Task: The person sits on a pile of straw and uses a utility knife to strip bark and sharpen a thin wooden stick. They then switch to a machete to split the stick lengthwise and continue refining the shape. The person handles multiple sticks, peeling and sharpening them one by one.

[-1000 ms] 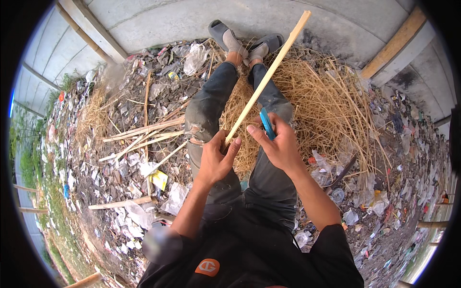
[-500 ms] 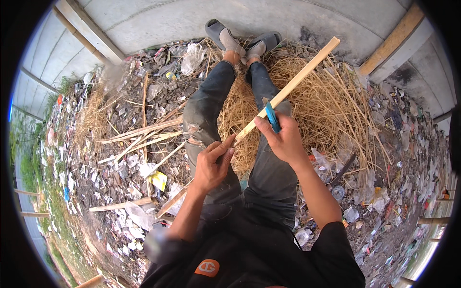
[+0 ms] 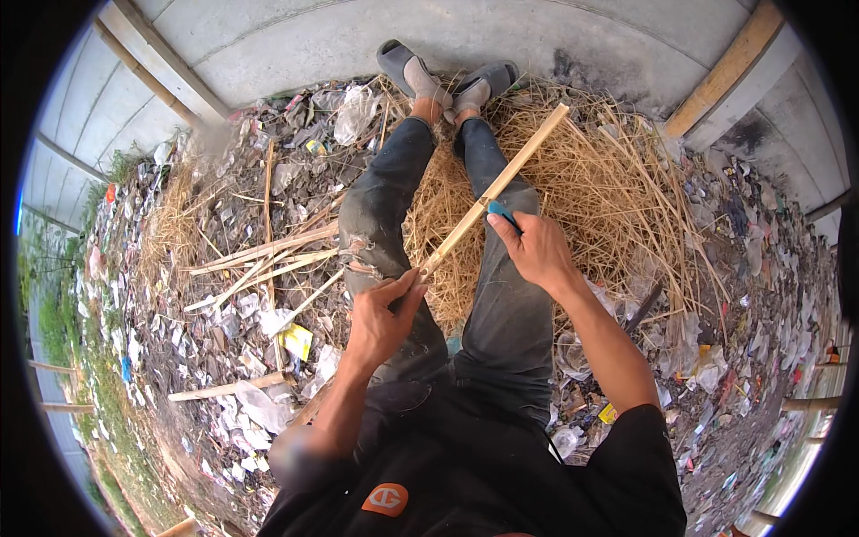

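Observation:
A long pale bamboo strip (image 3: 528,157) slants over my legs, its far end up and to the right. My left hand (image 3: 383,320) is closed around the strip's near end. In my right hand (image 3: 539,252) is a blue-handled knife (image 3: 503,214), gripped with the thumb along it and pressed against the strip about midway. The blade is mostly hidden at the strip. Between the knife and my left hand, the strip's surface looks yellower.
My outstretched legs (image 3: 394,197) lie over a heap of straw-like shavings (image 3: 586,210). Several split bamboo strips (image 3: 268,248) lie on the left among plastic litter. A concrete wall (image 3: 447,31) stands beyond my feet, with posts (image 3: 727,72) against it.
The bamboo strip and my left hand have shifted toward me and slightly left. My right hand stays nearly in place, the knife now tilted flatter against the strip.

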Demonstrator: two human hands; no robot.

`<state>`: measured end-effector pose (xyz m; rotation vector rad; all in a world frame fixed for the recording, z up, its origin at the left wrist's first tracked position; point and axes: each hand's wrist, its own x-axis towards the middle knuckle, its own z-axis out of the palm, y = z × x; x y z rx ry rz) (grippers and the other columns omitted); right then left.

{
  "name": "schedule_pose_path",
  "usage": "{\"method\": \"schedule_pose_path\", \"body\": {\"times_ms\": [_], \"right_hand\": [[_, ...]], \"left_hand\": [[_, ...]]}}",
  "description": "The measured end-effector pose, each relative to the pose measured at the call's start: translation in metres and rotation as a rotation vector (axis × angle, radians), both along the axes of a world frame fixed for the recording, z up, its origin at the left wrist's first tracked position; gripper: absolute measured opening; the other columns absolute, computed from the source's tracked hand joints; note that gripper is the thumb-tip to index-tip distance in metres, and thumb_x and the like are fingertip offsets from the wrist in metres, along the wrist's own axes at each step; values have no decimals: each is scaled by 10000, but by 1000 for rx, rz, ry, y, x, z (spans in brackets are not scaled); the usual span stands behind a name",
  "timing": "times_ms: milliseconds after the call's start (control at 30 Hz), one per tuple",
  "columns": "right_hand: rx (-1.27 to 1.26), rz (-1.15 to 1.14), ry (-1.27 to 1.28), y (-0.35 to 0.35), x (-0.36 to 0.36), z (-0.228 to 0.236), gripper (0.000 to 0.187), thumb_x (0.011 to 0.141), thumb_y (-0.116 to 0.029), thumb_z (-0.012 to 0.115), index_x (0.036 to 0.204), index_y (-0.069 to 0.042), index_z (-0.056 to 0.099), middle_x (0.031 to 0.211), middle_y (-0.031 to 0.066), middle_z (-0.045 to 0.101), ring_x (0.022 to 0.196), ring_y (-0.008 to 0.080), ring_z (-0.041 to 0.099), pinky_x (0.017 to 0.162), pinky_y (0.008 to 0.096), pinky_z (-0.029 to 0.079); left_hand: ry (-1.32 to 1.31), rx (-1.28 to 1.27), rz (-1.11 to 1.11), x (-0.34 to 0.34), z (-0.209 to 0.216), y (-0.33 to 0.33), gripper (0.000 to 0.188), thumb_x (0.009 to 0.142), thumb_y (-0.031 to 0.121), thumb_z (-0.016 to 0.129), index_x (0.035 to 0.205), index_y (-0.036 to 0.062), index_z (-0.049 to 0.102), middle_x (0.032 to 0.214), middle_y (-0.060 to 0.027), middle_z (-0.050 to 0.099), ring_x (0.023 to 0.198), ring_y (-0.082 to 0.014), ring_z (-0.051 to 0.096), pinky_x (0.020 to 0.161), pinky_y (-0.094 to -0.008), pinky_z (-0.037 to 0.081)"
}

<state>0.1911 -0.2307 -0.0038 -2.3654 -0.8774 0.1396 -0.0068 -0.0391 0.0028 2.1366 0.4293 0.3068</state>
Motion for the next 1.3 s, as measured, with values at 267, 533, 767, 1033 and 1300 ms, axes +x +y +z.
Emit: {"method": "schedule_pose_path", "body": {"times_ms": [267, 533, 767, 1033, 1300], "right_hand": [[6, 156, -25, 15, -39, -3, 663, 1046, -570, 473, 763, 3, 650, 556, 202, 591, 537, 384, 630, 515, 492, 468], [75, -89, 172, -16, 32, -5, 671, 1054, -544, 472, 732, 15, 656, 552, 180, 595, 540, 374, 637, 544, 470, 490], [75, -29, 134, 4, -3, -21, 681, 1044, -574, 468, 802, 19, 700, 582, 204, 616, 578, 401, 657, 575, 511, 502], [413, -378, 181, -69, 97, -33, 577, 1046, -546, 512, 689, -93, 498, 592, -33, 397, 550, 95, 350, 520, 321, 296], [616, -148, 168, -48, 45, 4, 385, 1100, -381, 484, 976, -37, 606, 706, 21, 530, 643, 106, 501, 609, 294, 412]], "left_hand": [[100, -134, 61, 1, -8, -3, 352, 982, 207, 708, 1221, -51, 708, 935, -171, 768, 857, -128, 688, 789, -298, 537], [200, -143, 14, -43, -6, 5, 357, 983, 233, 710, 1202, -49, 715, 1048, -224, 765, 946, -155, 717, 839, -315, 552], [217, -74, 45, -32, 3, 7, 333, 966, 204, 725, 1197, -36, 723, 889, -169, 752, 796, -124, 675, 723, -309, 525], [161, -22, 6, -62, 1, 21, 293, 919, 152, 766, 1169, 0, 750, 793, -141, 708, 670, -153, 649, 644, -324, 501], [100, 60, -19, -49, -2, 23, 304, 910, 144, 772, 1175, -4, 745, 728, -109, 652, 608, -138, 576, 589, -301, 461]]}}
